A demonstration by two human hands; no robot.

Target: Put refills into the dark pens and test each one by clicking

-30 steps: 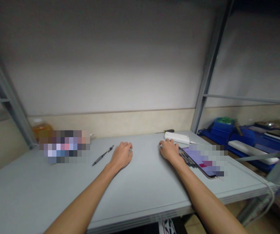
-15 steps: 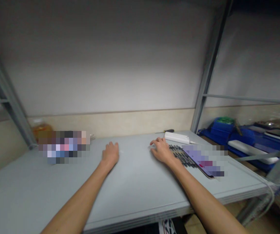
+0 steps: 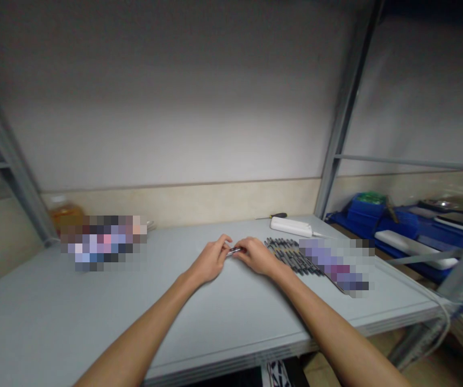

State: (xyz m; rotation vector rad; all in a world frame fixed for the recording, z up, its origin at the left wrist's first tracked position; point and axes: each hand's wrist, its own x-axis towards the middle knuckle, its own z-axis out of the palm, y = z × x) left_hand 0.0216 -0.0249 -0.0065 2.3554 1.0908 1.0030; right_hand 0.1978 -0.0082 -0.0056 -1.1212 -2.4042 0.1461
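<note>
Both hands meet over the middle of the grey table. Between them lies a slim pen, dark and silvery, much of it covered by fingers. My left hand is closed around its left end, and my right hand pinches its right end. Just right of my right hand, several dark pens lie side by side in rows on the table.
A white power strip and a screwdriver lie at the back right. Blurred-out items stand at the left, beside a bottle of amber liquid. Blue bins stand beyond the right frame post.
My left hand has moved right and my right hand slightly left, so they now meet. A pen now shows between them. More of the pen rows is uncovered.
</note>
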